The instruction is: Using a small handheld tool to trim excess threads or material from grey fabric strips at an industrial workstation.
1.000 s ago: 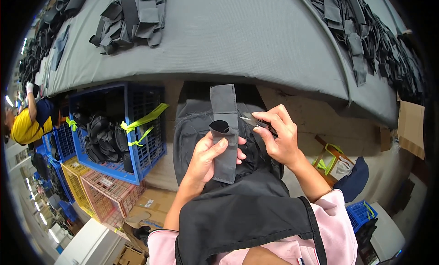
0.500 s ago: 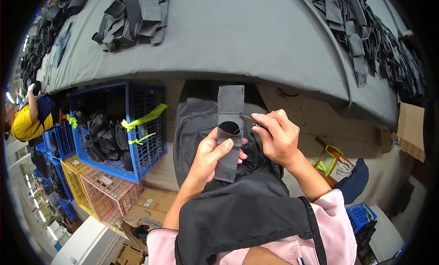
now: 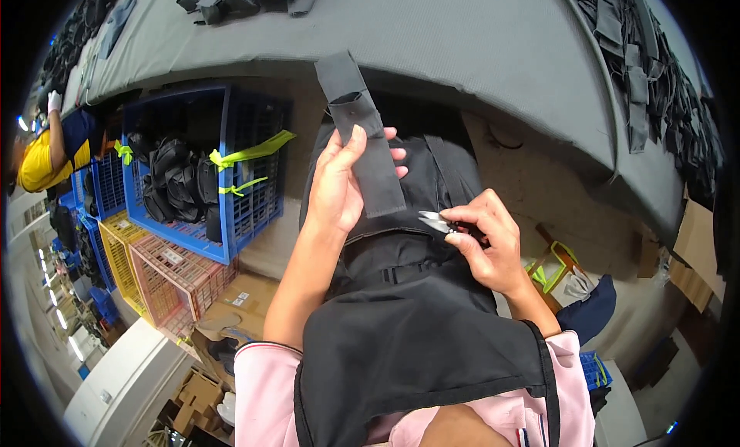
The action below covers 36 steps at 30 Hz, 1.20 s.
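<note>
My left hand (image 3: 339, 173) grips a dark grey fabric strip (image 3: 376, 166) with the thumb on top and the fingers behind it. The strip slants up and away, its far end close to the edge of the grey-covered table (image 3: 432, 31). A folded, gaping layer shows partway along it. In my right hand (image 3: 487, 239) is a small pair of thread snips (image 3: 437, 220), pinched between thumb and fingers. Their silver blades point left, a little apart from the strip's near end. Beneath both hands lies black cloth (image 3: 432, 177) over my lap.
Grey fabric pieces lie in piles (image 3: 254, 0) on the table, with a long heap (image 3: 655, 85) at right. To the left stand a blue crate (image 3: 223, 247) of black items and a pink crate (image 3: 185, 281). Farther left is a person in yellow (image 3: 42, 162).
My left hand has carried the strip up and left, tilting it. My right hand has drawn the snips down and away from the strip. The head view has shifted too.
</note>
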{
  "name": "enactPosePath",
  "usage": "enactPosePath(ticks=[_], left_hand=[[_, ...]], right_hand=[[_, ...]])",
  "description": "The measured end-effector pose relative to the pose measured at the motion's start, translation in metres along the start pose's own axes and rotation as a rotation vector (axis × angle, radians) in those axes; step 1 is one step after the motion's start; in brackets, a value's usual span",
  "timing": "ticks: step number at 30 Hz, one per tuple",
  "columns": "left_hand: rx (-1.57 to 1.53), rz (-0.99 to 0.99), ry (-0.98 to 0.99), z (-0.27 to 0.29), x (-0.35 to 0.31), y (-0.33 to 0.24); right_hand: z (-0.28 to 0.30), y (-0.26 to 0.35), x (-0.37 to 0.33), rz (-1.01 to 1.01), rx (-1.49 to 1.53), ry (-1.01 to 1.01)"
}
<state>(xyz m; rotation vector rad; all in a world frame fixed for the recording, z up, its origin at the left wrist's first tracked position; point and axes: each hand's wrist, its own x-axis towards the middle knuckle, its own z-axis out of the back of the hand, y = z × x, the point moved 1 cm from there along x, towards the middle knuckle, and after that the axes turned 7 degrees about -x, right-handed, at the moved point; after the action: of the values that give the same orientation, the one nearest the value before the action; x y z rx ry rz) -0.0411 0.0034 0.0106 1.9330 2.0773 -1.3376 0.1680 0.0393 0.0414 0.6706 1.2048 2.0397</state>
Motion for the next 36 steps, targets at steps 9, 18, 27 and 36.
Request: enactPosePath(ticks=[9,18,27,36], left_hand=[[-0.03,-0.011,0.009,-0.006,0.001,-0.002],[-0.021,0.024,0.026,-0.01,-0.002,0.0],[-0.07,0.046,0.051,-0.011,-0.004,0.003],[-0.093,0.053,0.053,-0.014,-0.001,0.005]], right_hand=[[-0.02,-0.004,0.008,0.096,-0.232,0.067],[-0.024,0.01,0.015,0.192,-0.316,0.095],[-0.029,0.009,0.012,0.294,-0.427,0.137],[-0.028,0.005,0.013,0.305,-0.333,0.08]])
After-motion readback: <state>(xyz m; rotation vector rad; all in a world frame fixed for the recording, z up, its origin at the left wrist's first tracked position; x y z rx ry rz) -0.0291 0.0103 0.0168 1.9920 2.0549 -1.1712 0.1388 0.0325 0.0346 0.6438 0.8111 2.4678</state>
